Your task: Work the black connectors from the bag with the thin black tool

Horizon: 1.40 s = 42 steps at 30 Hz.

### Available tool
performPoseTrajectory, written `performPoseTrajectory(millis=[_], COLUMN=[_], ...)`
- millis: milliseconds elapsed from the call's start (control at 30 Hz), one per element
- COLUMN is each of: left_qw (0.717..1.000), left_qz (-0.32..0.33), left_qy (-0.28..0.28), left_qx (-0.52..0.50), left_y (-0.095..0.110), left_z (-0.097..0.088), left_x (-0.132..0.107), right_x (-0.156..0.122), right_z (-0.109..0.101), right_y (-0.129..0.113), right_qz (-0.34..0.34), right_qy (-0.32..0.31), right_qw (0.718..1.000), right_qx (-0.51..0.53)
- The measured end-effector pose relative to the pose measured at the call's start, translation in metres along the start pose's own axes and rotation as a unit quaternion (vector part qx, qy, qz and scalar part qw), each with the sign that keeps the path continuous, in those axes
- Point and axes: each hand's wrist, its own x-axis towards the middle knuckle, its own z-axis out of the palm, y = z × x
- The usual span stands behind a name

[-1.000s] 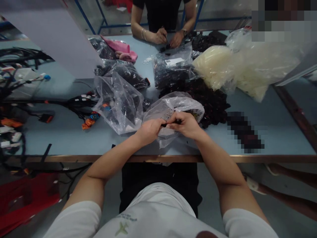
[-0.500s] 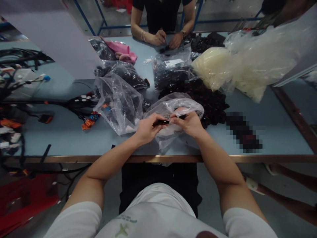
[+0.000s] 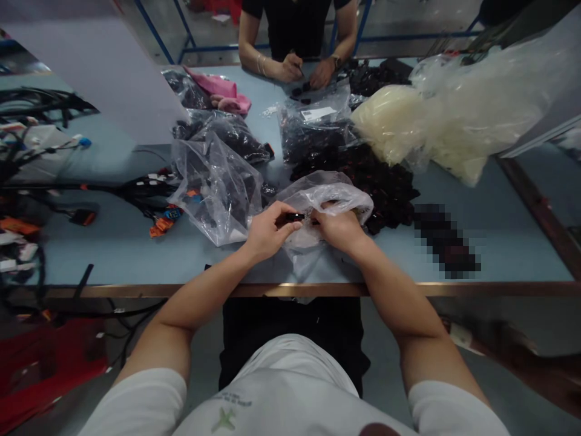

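Note:
My left hand (image 3: pixel 267 232) pinches a small black connector (image 3: pixel 295 217) between thumb and fingers, just above the table near its front edge. My right hand (image 3: pixel 338 229) is closed right beside it, fingertips at the mouth of a clear plastic bag (image 3: pixel 327 195); what it holds is hidden. Behind the bag lies a heap of black and red connectors (image 3: pixel 381 178).
On the pale blue table (image 3: pixel 113 248) stand more clear bags of dark parts (image 3: pixel 218 188), a bag of white parts (image 3: pixel 408 127), a pink cloth (image 3: pixel 218 88) and wire harnesses (image 3: pixel 136 194) at left. A person opposite (image 3: pixel 295 36) works with both hands.
My hands have moved a little forward and lower toward the bag's mouth. The black connector stays in my left fingers, and the right hand has closed in on it.

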Motion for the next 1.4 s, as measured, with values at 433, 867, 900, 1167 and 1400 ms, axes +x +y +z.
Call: performPoseTrajectory(millis=[433, 867, 900, 1167, 1400], left_qw=[1.000, 0.999, 0.999, 0.995, 0.986], left_qz=[0.017, 0.009, 0.009, 0.072, 0.122], left_qy=[-0.003, -0.035, -0.035, -0.015, -0.020], left_qx=[0.022, -0.039, -0.037, 0.063, 0.107], left_y=[-0.004, -0.004, -0.003, 0.002, 0.005], left_z=[0.000, 0.004, 0.004, 0.001, 0.004], left_x=[-0.001, -0.005, -0.006, -0.007, -0.010], right_x=[-0.005, -0.006, -0.006, -0.006, -0.005], right_z=[-0.001, -0.008, -0.009, -0.013, -0.009], right_y=[-0.002, -0.024, -0.023, -0.021, -0.014], right_qz=[0.020, 0.059, 0.056, 0.045, 0.073], right_qy=[0.145, 0.092, 0.087, 0.044, -0.046], right_qw=[0.918, 0.807, 0.805, 0.819, 0.758], right_qx=[0.369, 0.580, 0.584, 0.570, 0.646])
